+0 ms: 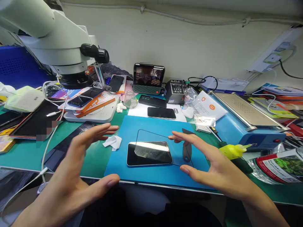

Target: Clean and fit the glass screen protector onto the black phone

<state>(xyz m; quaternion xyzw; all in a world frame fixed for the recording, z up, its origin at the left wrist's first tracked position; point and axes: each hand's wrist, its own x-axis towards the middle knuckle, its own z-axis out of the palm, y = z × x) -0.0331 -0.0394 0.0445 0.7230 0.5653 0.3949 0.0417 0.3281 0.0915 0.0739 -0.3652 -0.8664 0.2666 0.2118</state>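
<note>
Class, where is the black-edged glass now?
In the head view, near the centre: the glass is gripped by its edges in the right hand, over the phone on the blue mat.

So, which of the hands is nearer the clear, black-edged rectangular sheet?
Right. The right hand holds the clear sheet at its edges; the left hand is open, left of it, not touching.

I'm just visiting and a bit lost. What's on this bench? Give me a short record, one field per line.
Surface: blue mat on a green bench
Right hand: holding a clear sheet with a dark border by its edges
Left hand: open, holding nothing
Phone: on the mat, partly behind the sheet
Tissue: across the mat's left edge
Microscope: upper left
</note>
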